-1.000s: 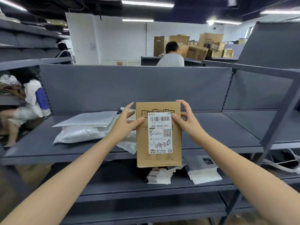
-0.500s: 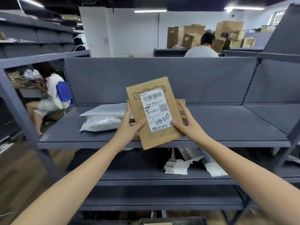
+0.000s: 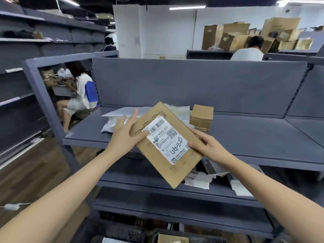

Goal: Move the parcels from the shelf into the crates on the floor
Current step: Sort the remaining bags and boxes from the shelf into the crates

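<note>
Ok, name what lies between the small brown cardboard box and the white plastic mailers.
Head view: a pale plastic packet on the grey metal shelf, partly covered by the held flat cardboard parcel.

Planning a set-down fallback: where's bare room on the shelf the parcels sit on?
Bare: shelf deck right of the small box, up to the back panel; a front-left strip before the poly bags. Crowded: bags-to-box stretch behind the held parcel.
</note>
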`<state>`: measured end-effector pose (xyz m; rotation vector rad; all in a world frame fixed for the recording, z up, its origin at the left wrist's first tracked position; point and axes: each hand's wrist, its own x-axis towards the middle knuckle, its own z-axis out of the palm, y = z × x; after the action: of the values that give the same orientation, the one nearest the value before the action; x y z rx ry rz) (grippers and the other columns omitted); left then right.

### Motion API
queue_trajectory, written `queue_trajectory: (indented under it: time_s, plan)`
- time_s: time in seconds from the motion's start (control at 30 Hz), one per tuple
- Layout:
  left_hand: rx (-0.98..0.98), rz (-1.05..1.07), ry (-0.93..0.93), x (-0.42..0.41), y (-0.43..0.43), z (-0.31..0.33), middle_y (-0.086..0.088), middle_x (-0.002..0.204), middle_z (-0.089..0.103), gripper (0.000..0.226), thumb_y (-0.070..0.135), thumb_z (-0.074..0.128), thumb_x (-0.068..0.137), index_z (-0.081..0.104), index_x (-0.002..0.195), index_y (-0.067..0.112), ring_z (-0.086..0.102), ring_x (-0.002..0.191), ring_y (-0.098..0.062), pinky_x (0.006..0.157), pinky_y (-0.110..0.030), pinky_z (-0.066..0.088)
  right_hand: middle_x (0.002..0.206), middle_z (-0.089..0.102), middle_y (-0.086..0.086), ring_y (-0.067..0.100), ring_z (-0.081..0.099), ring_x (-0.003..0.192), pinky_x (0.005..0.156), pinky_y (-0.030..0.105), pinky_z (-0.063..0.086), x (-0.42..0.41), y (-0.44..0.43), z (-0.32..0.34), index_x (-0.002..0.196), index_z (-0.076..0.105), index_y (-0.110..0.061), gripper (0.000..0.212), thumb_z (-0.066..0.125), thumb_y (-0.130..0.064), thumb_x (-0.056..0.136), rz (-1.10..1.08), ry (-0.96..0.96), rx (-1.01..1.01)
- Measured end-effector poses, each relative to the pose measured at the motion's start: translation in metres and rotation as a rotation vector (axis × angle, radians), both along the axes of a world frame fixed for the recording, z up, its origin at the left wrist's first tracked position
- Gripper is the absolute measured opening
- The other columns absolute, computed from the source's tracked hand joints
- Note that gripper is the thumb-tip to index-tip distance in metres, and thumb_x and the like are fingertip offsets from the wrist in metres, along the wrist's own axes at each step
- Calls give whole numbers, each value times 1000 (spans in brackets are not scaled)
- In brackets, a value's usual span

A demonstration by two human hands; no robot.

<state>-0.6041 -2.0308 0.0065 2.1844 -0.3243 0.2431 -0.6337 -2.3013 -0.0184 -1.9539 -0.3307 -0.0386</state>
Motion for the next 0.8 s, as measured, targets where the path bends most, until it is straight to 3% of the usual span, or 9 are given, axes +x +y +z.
queue_trajectory:
  time_s: [0.07, 0.13, 0.2, 0.33, 0.43, 0.57, 0.63, 0.7, 0.8]
  plan:
    - [-24, -121, 111, -7, 3, 6, 13, 135, 45, 71, 31, 62, 88, 23, 147, 37, 47, 113, 5, 99, -13, 39, 120, 59, -24, -7, 59, 105, 91, 15, 47, -5, -6, -1, 119, 45, -52, 44, 59, -21, 91, 53, 52, -30]
    - [-16, -191, 172, -15, 2, 4, 25, 130, 44, 65, 26, 58, 92, 24, 146, 37, 46, 101, 18, 80, 5, 36, 116, 60, -27, -5, 61, 104, 90, 17, 49, -11, -10, -3, 114, 47, -55, 41, 58, -23, 91, 97, 96, -41]
    - [-38, -192, 186, -24, -1, -3, 29, 129, 41, 62, 24, 56, 94, 24, 146, 37, 44, 101, 22, 76, 9, 33, 117, 63, -22, -1, 63, 103, 88, 20, 51, -14, -12, -5, 113, 50, -54, 37, 59, -26, 90, 107, 116, -35]
    - [-124, -133, 202, -39, -8, -28, 28, 137, 43, 66, 30, 58, 91, 23, 145, 45, 44, 120, 13, 108, -17, 32, 124, 56, -8, 10, 56, 114, 95, 28, 47, -16, -17, -23, 127, 49, -35, 41, 62, -30, 88, -24, 91, -29]
    - [-135, -96, 216, -49, -15, -50, 28, 135, 48, 63, 35, 57, 91, 21, 140, 55, 47, 123, 5, 109, -27, 34, 132, 45, -6, 12, 47, 120, 97, 31, 45, -24, -24, -46, 145, 27, -29, 72, 66, -35, 85, -148, 148, 15]
    - [-223, -44, 257, -57, -26, -80, 26, 140, 43, 62, 31, 54, 94, 19, 141, 51, 43, 127, 5, 113, -30, 31, 141, 47, -4, 12, 49, 124, 94, 32, 52, -44, -39, -85, 150, 9, -36, 103, 75, -49, 71, -85, 299, 227]
    - [-235, -49, 292, -60, -34, -97, 32, 138, 40, 62, 31, 53, 94, 18, 141, 50, 40, 126, 10, 113, -26, 29, 133, 56, -4, 14, 54, 121, 91, 34, 53, -54, -45, -100, 146, 21, -36, 83, 69, -42, 79, -59, 306, 218]
    - [-202, -66, 301, -64, -42, -109, 44, 131, 37, 62, 31, 52, 95, 15, 140, 51, 36, 122, 21, 110, -14, 26, 124, 61, -2, 11, 61, 111, 79, 23, 56, -63, -48, -108, 136, 33, -41, 55, 58, -22, 91, -60, 319, 261]
    - [-153, -84, 330, -69, -53, -125, 53, 120, 30, 61, 31, 49, 96, 10, 141, 47, 30, 110, 35, 96, 7, 22, 121, 62, -4, 4, 62, 104, 77, 22, 56, -68, -56, -121, 124, 36, -51, 51, 54, -14, 93, -98, 355, 289]
